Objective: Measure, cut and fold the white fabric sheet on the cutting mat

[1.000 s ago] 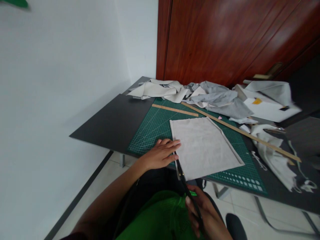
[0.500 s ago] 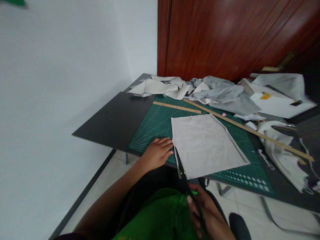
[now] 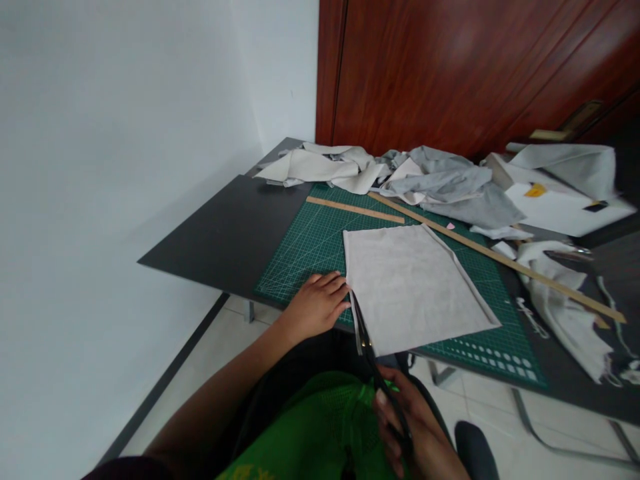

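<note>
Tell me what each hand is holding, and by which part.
The right hand holds black scissors by the handles, blades along the grey fabric sheet. The left hand holds nothing; it rests flat on the green cutting mat.

We note a matt, finely woven grey cloth panel (image 3: pixel 410 283) lying on a green cutting mat (image 3: pixel 310 250) of dull, smooth plastic printed with a pale grid. The scissors (image 3: pixel 367 350) show dark metal blades with a faint sheen. Two rulers (image 3: pixel 355 209) look like bare pale wood, and the door (image 3: pixel 450 67) is glossy reddish wood.
</note>
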